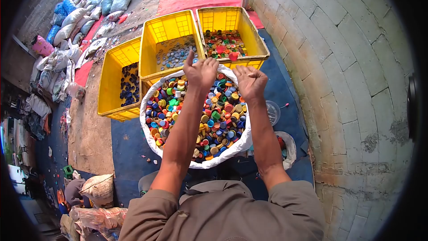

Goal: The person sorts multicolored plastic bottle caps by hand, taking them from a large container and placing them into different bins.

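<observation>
My left hand [201, 72] is over the far rim of a white sack [243, 145] full of bottle caps [218, 125] in many colours. Its thumb points up, apart from the bent fingers, and no cap shows in it. To its right, my right hand [251, 81] has its fingers curled in; whatever they hold is hidden. Two red caps [233, 56] appear just beyond my hands, in front of the right yellow crate [256, 47], which holds mostly red, orange and green caps. The middle crate [149, 56] contains pale caps, and dark blue ones lie in the left crate [109, 82].
A block wall [339, 76] runs along the right side. Near my right forearm are a clear round container [273, 112] and a small white sack [290, 149]. Stuffed sacks [73, 17] are piled at the far left. A patterned bag [99, 189] sits at the lower left.
</observation>
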Available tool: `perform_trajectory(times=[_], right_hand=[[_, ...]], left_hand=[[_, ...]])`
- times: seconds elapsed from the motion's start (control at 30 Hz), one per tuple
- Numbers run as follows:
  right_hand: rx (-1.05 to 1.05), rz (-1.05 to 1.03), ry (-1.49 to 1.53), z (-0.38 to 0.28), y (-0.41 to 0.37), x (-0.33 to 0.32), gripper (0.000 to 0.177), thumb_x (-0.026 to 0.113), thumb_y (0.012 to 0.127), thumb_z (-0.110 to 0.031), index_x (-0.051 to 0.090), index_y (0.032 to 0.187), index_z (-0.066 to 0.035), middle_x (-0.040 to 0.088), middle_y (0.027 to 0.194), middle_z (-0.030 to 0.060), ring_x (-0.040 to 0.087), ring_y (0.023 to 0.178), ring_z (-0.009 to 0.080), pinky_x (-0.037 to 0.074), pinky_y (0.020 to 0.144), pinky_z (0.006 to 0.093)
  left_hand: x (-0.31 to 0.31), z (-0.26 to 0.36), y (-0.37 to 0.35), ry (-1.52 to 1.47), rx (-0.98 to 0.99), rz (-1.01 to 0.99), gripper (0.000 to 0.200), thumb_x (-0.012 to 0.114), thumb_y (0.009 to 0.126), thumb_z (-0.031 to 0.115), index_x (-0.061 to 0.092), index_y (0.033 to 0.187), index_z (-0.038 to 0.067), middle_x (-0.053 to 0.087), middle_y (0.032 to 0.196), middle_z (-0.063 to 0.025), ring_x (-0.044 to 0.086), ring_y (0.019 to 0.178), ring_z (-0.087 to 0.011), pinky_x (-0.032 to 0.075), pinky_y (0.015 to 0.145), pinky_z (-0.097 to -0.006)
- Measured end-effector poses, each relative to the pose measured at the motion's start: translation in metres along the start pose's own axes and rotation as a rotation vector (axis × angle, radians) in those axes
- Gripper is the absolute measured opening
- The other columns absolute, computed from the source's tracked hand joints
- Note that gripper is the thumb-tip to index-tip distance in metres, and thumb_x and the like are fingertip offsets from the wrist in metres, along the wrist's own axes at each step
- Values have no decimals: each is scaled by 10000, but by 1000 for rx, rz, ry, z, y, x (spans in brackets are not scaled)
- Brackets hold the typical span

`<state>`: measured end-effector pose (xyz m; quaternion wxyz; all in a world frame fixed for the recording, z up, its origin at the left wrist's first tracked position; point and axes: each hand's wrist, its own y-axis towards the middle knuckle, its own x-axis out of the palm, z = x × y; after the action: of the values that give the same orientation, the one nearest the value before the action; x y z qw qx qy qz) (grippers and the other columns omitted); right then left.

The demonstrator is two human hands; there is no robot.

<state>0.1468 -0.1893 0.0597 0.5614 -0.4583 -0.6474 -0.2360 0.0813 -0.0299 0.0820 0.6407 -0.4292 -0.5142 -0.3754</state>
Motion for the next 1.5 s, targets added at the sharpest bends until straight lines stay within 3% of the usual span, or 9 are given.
perform_trajectory(times=[0.07, 0.17, 0.27, 0.37, 0.6, 0.83, 1.03, 1.23, 1.5], right_hand=[[-96, -54, -96, -4, 0, 17, 830, 440, 653, -19, 98, 1394, 134, 63, 1497, 307, 74, 1420, 426, 155, 1159, 538], [-64, 15, -156, -1, -14, -20, 696, 424, 692, 20, 153, 1324, 127, 158, 1460, 299, 158, 1400, 420, 136, 1169, 532], [-5, 45, -439, 19, -49, -81, 572, 502, 868, -47, 245, 1357, 99, 376, 1346, 267, 414, 1271, 363, 288, 1117, 480], [49, 164, -801, 53, -94, -153, 494, 547, 804, 7, 395, 1270, 62, 496, 1257, 195, 584, 1051, 223, 486, 867, 307], [1, 47, -1653, 118, -164, -187, 331, 709, 768, -133, 608, 1056, -4, 682, 818, 83, 662, 771, 186, 514, 740, 311], [-366, -129, -1996, 163, -135, -163, 469, 774, 721, -221, 556, 1082, -14, 653, 969, 141, 594, 908, 306, 466, 850, 393], [-307, -135, -2331, 188, -122, -147, 659, 794, 690, -341, 471, 1168, -22, 603, 1046, 177, 537, 1017, 341, 403, 908, 441], [-202, -68, -2211, 191, -115, -158, 664, 791, 697, -278, 430, 1195, -28, 592, 1043, 189, 533, 998, 355, 405, 890, 461], [-8, -237, -1433, 164, -135, -157, 709, 742, 726, 19, 326, 1298, -27, 546, 1199, 142, 564, 1100, 205, 500, 931, 318]], left_hand=[[13, 18, -6, 10, 80, -92, 1094, 635, 845, 380, -172, 1412, -93, -136, 1517, -274, -89, 1433, -362, 24, 1178, -442], [-26, 43, -38, 83, 121, -61, 984, 600, 874, 338, -81, 1428, -109, -70, 1525, -277, -35, 1436, -373, 52, 1180, -454], [-100, 62, -86, 169, 169, 113, 655, 547, 916, 339, 307, 1331, -108, 357, 1362, -264, 328, 1323, -376, 257, 1134, -464], [-170, 64, -145, 305, 204, 359, 425, 545, 922, 302, 503, 1184, -30, 565, 1134, -162, 546, 1091, -289, 446, 992, -417], [-240, 45, -267, 511, 131, 655, 228, 589, 906, 260, 566, 1063, 96, 606, 952, -29, 536, 760, -124, 458, 696, -280], [-246, 28, -315, 592, 23, 741, 254, 604, 898, 224, 540, 1091, 71, 602, 929, -23, 532, 717, -93, 446, 647, -259], [-249, 34, -324, 641, 29, 719, 243, 604, 896, 193, 548, 1097, 69, 629, 930, -46, 567, 703, -95, 460, 645, -256], [-247, 48, -323, 665, 70, 722, 242, 594, 901, 195, 551, 1103, 69, 628, 935, -35, 555, 710, -88, 448, 648, -256], [-246, 46, -316, 697, 38, 727, 267, 617, 889, 216, 558, 1105, 71, 618, 933, -21, 530, 722, -82, 441, 644, -247]])
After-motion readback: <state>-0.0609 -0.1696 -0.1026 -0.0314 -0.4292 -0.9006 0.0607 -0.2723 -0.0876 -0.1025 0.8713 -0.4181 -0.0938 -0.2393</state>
